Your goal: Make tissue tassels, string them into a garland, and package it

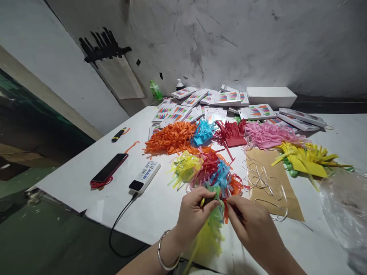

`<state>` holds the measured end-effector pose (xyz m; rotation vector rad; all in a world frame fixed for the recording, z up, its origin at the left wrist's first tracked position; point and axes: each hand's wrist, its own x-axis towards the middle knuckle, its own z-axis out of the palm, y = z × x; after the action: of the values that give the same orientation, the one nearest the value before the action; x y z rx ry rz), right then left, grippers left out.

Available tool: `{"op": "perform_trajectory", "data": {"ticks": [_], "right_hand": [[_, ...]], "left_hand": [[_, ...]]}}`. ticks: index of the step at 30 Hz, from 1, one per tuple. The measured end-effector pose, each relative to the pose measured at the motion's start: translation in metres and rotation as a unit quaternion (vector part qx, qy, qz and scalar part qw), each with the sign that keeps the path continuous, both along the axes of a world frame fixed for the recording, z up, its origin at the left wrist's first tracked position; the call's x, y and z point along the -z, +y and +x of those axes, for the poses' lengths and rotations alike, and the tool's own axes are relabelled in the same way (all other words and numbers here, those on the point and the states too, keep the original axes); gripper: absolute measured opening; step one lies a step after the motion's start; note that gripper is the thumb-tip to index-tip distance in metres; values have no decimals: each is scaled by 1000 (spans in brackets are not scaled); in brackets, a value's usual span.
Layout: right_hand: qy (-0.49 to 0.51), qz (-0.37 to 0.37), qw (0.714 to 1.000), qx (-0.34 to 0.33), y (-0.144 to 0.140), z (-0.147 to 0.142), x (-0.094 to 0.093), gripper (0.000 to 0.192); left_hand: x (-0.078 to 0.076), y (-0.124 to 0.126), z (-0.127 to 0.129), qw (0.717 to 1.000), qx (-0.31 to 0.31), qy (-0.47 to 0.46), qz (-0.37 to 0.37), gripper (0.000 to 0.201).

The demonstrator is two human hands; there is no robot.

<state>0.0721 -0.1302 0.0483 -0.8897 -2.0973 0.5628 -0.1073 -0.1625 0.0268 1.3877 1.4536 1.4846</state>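
Observation:
My left hand (191, 214), with a silver bangle on its wrist, is closed on a green paper tassel (218, 209). A small yellow and black object (202, 202) shows between its fingers. My right hand (254, 221) pinches close beside the tassel; what lies between its fingertips is hidden. Yellow fringe (207, 238) hangs below both hands, blurred. Just beyond my hands lie a light yellow tassel (186, 168), a blue tassel (221, 173) and red, pink and orange fringe, bunched together.
Behind lie orange (170, 139), pink (269, 134) and yellow fringe piles (308, 158). White string (265, 183) rests on brown paper (276, 164). Printed boxes (226, 98) heap up against the wall. A phone (109, 168) and a cabled white device (146, 175) lie left; clear plastic (345, 214), right.

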Motion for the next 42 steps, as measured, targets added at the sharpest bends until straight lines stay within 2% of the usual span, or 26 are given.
{"op": "perform_trajectory", "data": {"ticks": [2,4,6,8,10,11,13,16,18,20,22,23,25,26,27,28,30,32,33,35,38,40,42], "right_hand": [[7,-51,999,-9,3,1,-2,18],[45,-151,987,-21,6,1,-3,20],[110,-290,950,-37,9,1,0,23],[183,-413,891,-49,11,0,5,30],[221,-475,849,-71,13,0,10,47],[218,-482,844,-87,13,-1,11,49],[177,-451,869,-104,14,-2,12,40],[125,-298,945,-58,15,-5,9,27],[137,-214,967,-30,20,-5,8,24],[176,-188,966,-1,28,1,10,23],[220,-160,959,83,36,13,13,22],[223,-122,956,148,39,20,14,21],[163,3,949,269,40,33,14,16],[113,74,945,298,38,37,13,13],[66,127,948,286,33,39,12,10],[36,149,960,233,27,38,10,11],[32,112,992,52,14,28,7,18],[65,31,990,-122,4,15,8,22],[84,0,983,-165,1,9,9,22],[127,-40,978,-161,0,4,14,20],[164,-69,981,-78,5,9,21,15],[163,-53,985,-27,7,14,25,14],[156,-22,987,35,4,17,28,13]], "left_hand": [[2,-1,0,997,17,69,43,6],[5,-1,0,991,36,108,66,9],[7,-2,-1,987,49,134,76,10],[7,-2,-2,980,66,165,85,11],[8,-2,-4,969,87,207,101,14],[8,-2,-5,962,93,229,113,17],[11,-3,-6,947,95,270,145,23],[17,-3,-2,934,90,300,173,27],[21,-2,3,940,108,289,147,23],[22,-1,7,952,149,251,90,16],[22,0,9,963,175,205,23,24],[21,1,8,968,171,183,-8,36],[18,1,6,978,141,145,-53,63],[17,1,5,981,127,128,-67,71],[15,1,4,983,122,111,-78,76],[14,1,5,984,125,96,-84,79],[12,2,7,982,150,74,-84,80],[9,3,10,978,187,55,-69,78],[8,3,12,976,203,36,-66,76],[5,3,13,967,236,-38,-90,71],[2,0,12,926,269,-196,-180,43],[1,-2,12,905,253,-259,-221,33],[3,-3,13,905,198,-296,-233,35]]}}
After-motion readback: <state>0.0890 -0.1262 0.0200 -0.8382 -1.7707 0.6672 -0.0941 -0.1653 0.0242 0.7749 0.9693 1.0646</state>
